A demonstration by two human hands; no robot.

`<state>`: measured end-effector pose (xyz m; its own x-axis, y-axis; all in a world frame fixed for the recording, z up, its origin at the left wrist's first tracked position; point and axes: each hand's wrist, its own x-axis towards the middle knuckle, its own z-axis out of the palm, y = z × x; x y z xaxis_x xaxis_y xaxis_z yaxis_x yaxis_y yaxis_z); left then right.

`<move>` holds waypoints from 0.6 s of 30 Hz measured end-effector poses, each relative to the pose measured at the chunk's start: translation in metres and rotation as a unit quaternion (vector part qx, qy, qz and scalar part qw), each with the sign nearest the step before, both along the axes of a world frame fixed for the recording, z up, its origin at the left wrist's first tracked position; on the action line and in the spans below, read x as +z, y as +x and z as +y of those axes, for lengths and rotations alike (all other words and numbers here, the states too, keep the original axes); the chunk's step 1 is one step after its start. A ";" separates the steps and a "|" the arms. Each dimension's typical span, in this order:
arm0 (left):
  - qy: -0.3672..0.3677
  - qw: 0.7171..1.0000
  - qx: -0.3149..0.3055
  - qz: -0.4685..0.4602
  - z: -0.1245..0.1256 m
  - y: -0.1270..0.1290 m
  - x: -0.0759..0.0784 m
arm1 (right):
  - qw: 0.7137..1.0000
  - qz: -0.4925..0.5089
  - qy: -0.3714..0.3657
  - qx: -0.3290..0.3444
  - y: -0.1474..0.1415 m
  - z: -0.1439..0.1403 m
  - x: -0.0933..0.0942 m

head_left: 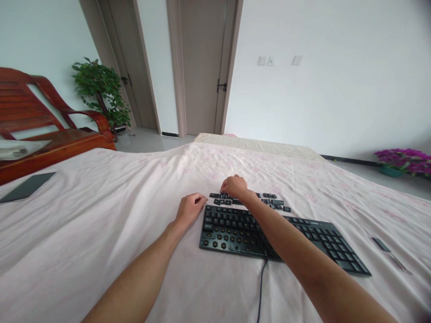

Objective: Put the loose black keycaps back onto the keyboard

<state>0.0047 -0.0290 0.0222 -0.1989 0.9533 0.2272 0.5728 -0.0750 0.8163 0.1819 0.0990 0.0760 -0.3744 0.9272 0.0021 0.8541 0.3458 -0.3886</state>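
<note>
A black keyboard point(232, 220) lies on the cloth, its lower left keys stripped and the round key mounts bare. Beyond its back edge, loose black keycaps point(278, 202) are laid out in rows. My right hand point(235, 185) reaches across the keyboard, fingers bent down and drawn together at the left part of those keycaps; its fingertips are partly hidden. By the keyboard's back left corner, my left hand point(191, 207) rests on the cloth with thumb and fingers closed together, close to the nearest keycaps. Whatever either hand pinches is too small to make out.
A small tool with a dark handle point(381, 244) lies right of the keyboard. The keyboard's cable point(261, 291) runs toward me. A flat dark object point(28, 186) is at the far left on the pale flowered cloth point(134, 188). A wooden bench point(50, 148) stands beyond.
</note>
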 end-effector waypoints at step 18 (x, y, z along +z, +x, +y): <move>0.295 0.954 -0.006 -0.053 -0.013 0.033 0.023 | 0.769 0.502 -0.393 -0.031 -0.002 -0.078 0.011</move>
